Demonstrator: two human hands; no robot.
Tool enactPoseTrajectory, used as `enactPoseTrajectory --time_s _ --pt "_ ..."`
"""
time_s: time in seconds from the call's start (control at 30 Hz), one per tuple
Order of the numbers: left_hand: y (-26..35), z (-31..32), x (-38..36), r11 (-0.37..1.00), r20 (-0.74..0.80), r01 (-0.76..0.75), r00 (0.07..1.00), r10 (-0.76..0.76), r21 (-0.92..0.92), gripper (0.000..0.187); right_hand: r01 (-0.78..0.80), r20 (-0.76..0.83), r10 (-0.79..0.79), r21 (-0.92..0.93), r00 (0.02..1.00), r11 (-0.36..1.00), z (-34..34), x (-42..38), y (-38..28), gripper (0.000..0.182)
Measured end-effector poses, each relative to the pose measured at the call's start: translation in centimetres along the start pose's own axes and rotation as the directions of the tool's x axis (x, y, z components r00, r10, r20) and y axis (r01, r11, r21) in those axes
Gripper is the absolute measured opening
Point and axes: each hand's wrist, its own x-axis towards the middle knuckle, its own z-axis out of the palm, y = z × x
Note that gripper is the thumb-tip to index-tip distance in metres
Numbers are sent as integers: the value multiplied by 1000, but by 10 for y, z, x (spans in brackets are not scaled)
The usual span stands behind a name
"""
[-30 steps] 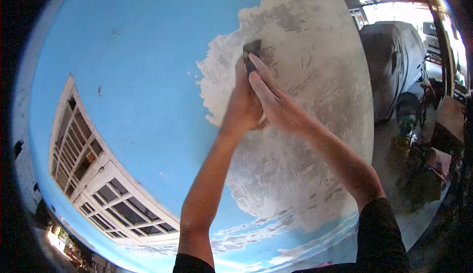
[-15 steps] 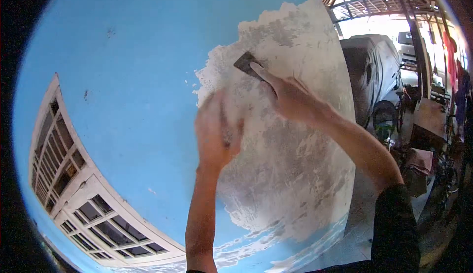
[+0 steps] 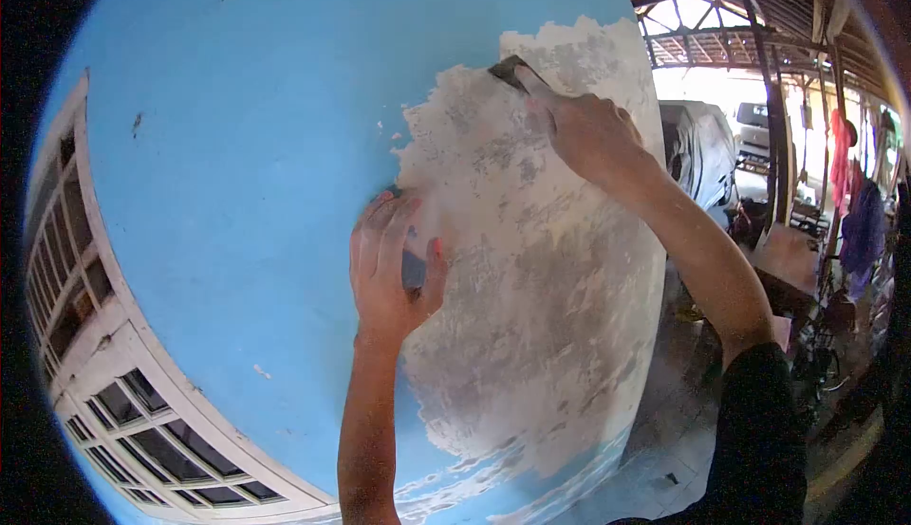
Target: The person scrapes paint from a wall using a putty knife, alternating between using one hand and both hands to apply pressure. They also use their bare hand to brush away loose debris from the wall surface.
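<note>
My right hand point(image 3: 598, 136) is closed on a dark flat scraper point(image 3: 507, 69), with the index finger stretched along it. The scraper lies at the upper border of a rough whitish-grey patch point(image 3: 531, 231), where that patch meets the blue paint of the wall point(image 3: 256, 193). Lower and to the left, my left hand point(image 3: 384, 259) curls around a dark grey flat piece point(image 3: 414, 270), which shows between thumb and fingers. Most of this piece is hidden behind the hand. The left fingertips are close to the wall, at the patch's left border.
A white-framed window point(image 3: 157, 421) with several panes runs along the lower left. To the right, past the wall's edge, stand a covered vehicle point(image 3: 707, 150) and wooden posts point(image 3: 780, 136). Hanging cloths point(image 3: 862, 226) and clutter fill the far right.
The view has shifted. My right hand has carried the scraper up and right along the patch's upper border. My left hand, blurred before, shows more sharply, its fingers at the patch's left border.
</note>
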Motion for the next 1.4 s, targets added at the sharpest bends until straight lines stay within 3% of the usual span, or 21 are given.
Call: enactPoseTrajectory --time_s 0.07,0.27,0.33,0.47,0.63,0.87,1.03,1.17,1.23,1.4 --pt "0 1 2 996 -34 -81 996 82 27 41 -48 36 47 6 998 999 -7 2 -4 52" --pt "-1 -2 1 996 -53 -35 998 31 -81 35 31 7 -31 -39 1000 999 -7 -3 -1 48" --pt "-1 0 0 994 -76 -27 997 19 -105 35 21 -93 -34 -144 995 989 -11 12 -1 43" --pt "-3 -2 0 989 -96 -37 995 24 -140 33 -40 -17 37 -228 999 973 5 13 8 42" --pt "-6 1 2 990 -103 -62 993 49 -123 33 28 13 -25 -278 1000 960 -7 10 6 45" --pt "-6 1 0 986 -75 -53 996 41 -159 31 -15 30 22 -215 999 977 -11 3 -7 51" --pt "-5 -1 0 987 -82 -64 995 52 -148 28 17 59 -6 -196 998 980 -18 -9 -15 32" --pt "-4 2 0 987 -102 -50 994 35 -152 26 15 5 -14 -201 1000 980 -15 18 -3 28" --pt "-4 2 -1 985 -90 -52 995 38 -164 26 -25 110 46 -183 993 983 -21 16 -7 28" --pt "-8 2 -2 976 -95 -56 995 37 -210 27 -5 22 11 -238 1000 971 -23 18 -12 27"
